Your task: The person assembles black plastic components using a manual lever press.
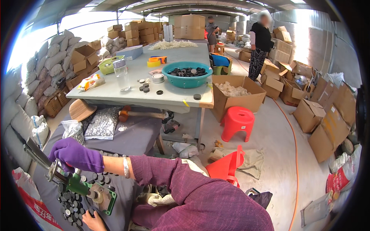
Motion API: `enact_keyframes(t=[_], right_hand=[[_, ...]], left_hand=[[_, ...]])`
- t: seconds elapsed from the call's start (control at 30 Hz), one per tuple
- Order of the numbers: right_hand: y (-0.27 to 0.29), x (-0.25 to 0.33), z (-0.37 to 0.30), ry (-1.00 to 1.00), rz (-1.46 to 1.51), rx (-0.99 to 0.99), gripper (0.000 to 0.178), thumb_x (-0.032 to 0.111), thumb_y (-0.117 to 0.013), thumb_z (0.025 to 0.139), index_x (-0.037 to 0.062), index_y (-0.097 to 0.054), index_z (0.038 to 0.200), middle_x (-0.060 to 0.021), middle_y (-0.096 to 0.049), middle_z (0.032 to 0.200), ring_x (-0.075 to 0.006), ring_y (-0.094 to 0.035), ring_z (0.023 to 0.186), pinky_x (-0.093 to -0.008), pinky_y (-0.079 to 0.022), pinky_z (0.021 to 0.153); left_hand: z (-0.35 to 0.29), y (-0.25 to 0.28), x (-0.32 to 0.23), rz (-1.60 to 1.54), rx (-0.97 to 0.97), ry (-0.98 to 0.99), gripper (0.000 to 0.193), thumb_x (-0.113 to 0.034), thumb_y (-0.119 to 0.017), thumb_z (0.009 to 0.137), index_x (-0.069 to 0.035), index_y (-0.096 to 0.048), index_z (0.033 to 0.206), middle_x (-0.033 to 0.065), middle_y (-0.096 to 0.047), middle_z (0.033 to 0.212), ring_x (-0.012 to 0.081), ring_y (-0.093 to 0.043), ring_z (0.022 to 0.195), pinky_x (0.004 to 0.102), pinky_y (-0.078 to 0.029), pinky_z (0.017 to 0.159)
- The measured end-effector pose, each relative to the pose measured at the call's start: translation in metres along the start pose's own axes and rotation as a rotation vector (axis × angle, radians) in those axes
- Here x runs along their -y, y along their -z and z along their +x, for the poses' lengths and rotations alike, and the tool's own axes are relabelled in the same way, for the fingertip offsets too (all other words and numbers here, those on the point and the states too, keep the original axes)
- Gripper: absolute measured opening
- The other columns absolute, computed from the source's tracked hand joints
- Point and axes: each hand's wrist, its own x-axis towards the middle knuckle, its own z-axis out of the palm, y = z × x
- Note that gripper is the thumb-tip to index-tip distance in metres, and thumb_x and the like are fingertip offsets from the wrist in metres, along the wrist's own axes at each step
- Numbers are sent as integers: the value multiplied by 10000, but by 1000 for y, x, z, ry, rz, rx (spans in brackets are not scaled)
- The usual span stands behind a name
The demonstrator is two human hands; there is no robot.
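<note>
My right hand (79, 155), in a purple knitted glove, is closed round the handle at the top of a small green hand press (79, 185), beside its metal wheel (54, 172). The grip itself is mostly hidden by the glove. A pale round die sits on the press's green base (111, 200). At the lower edge is my bare left hand (93, 222), its fingers bent together around something dark I cannot make out. Next to it lies a heap of round black caps (71, 204) on the grey cloth-covered bench (125, 190). More caps lie behind the press.
A big table (146, 98) ahead bears a teal basin (187, 81) of black rings, a clear bottle (122, 77) and tape rolls. A mallet (138, 114) and bagged parts (102, 124) lie on the bench. Right stand a red stool (238, 123) and cartons (239, 96); an orange hose (295, 154) crosses the floor.
</note>
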Motion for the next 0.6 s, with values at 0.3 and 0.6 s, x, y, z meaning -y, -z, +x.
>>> enact_keyframes(t=[0.3,0.6], right_hand=[[3,-7,3,54,-37,-12,224,30,-454,867,-71,-653,846,-77,-567,523,-130,-534,376,-270,-412,336],[3,-6,0,69,-23,4,227,48,-456,879,-63,-652,852,-70,-567,524,-124,-538,380,-262,-414,339]], left_hand=[[-6,9,-5,64,-94,-96,432,-446,-733,743,-119,-713,1024,162,-628,944,369,-570,915,493,-473,784],[-8,12,-9,47,-150,-144,440,-416,-754,719,-77,-703,994,166,-631,928,371,-570,898,488,-474,784]])
